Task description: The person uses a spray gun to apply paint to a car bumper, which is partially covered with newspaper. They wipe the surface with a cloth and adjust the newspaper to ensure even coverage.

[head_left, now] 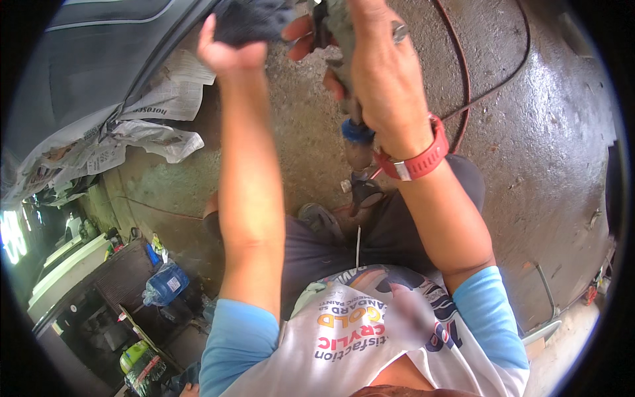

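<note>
My right hand (pixel 387 79) is wrapped round a grey, dust-coated spray gun (pixel 341 30) at the top of the view. A blue ring fitting (pixel 358 132) sits below its grip, with more fittings hanging under that. To the left, my left hand (pixel 233 56) is closed on a dark cloth (pixel 253 24), close to the front of the gun. The cloth hides most of its fingers, and both hands are partly smeared by motion. Left of it, a dark car panel (pixel 86 63) has newspaper sheets (pixel 165 99) along its lower edge.
A reddish-brown hose (pixel 467 79) loops over the wet-looking concrete floor (pixel 529 172) on the right. At the lower left are a blue plastic jug (pixel 165 284), a green container (pixel 134 356) and other clutter. A bent metal bar (pixel 546 291) lies at the lower right.
</note>
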`<action>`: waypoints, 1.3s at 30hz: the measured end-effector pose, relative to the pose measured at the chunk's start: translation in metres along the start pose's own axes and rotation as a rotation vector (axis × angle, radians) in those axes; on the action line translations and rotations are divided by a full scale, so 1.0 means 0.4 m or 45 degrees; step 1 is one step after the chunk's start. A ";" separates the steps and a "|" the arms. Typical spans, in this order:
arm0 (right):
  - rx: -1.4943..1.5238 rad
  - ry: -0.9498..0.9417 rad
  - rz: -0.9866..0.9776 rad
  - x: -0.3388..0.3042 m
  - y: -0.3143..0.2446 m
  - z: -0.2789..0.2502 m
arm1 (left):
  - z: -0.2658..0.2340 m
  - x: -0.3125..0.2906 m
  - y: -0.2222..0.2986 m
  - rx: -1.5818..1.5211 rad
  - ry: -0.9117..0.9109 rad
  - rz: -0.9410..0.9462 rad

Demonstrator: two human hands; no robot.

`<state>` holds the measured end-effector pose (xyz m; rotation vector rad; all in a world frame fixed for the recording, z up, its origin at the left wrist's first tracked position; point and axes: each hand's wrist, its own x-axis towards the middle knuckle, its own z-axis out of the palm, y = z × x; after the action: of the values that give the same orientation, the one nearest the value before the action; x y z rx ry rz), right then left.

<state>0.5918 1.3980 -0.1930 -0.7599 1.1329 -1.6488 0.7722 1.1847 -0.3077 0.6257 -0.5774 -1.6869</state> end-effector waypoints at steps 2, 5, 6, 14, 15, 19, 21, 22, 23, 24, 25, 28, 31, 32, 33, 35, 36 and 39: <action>0.019 0.105 0.145 0.017 -0.036 0.008 | 0.020 0.038 -0.069 -0.147 -0.224 -0.150; 0.024 0.199 0.268 0.025 -0.060 0.017 | 0.117 0.062 -0.123 -0.276 -0.039 -0.172; 0.018 0.168 0.196 0.015 -0.037 0.005 | 0.105 0.072 -0.114 -0.347 -0.172 -0.233; 0.066 0.072 -0.197 0.010 0.070 0.059 | -0.200 0.053 0.167 0.216 0.195 0.218; 0.086 0.039 -0.229 0.010 0.097 0.070 | -0.286 0.064 0.243 0.180 0.129 0.260; 0.121 -0.152 0.023 -0.022 0.116 0.056 | -0.469 0.080 0.443 0.038 0.172 0.247; 0.115 -0.149 0.152 -0.035 0.099 0.055 | -0.512 0.082 0.484 -0.139 0.191 0.210; 0.122 -0.154 0.135 -0.035 0.101 0.054 | -0.522 0.088 0.498 -0.184 0.220 0.240; 0.133 -0.164 0.121 -0.035 0.102 0.055 | -0.530 0.095 0.509 -0.227 0.252 0.274; 0.123 -0.161 0.121 -0.032 0.097 0.055 | -0.540 0.098 0.524 -0.104 0.280 0.339; 0.091 -0.126 0.121 -0.028 0.097 0.045 | -0.509 0.108 0.477 -0.099 0.270 0.314; 0.060 -0.075 0.116 -0.016 0.088 0.014 | -0.433 0.108 0.353 -0.109 0.192 0.235; 0.118 -0.033 0.005 0.009 0.098 -0.002 | -0.377 0.084 0.283 -0.494 -0.441 -0.296; 0.148 -0.021 -0.047 0.016 0.101 -0.001 | -0.347 0.109 0.246 -0.194 0.008 0.079; 0.158 -0.001 -0.070 0.023 0.101 -0.007 | -0.309 0.111 0.202 -0.180 0.038 0.070; 0.178 0.041 -0.115 0.030 0.093 -0.021 | -0.215 0.100 0.116 -0.150 0.097 0.048; 0.186 0.044 -0.123 0.032 0.087 -0.023 | -0.199 0.100 0.097 -0.205 0.118 0.043; 0.214 0.061 -0.116 0.034 0.080 -0.040 | -0.110 0.069 0.041 -0.264 0.205 0.023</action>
<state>0.5847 1.3872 -0.2290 -0.6754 0.9907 -1.8215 0.8090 1.1528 -0.3318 0.5969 -0.2884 -1.6362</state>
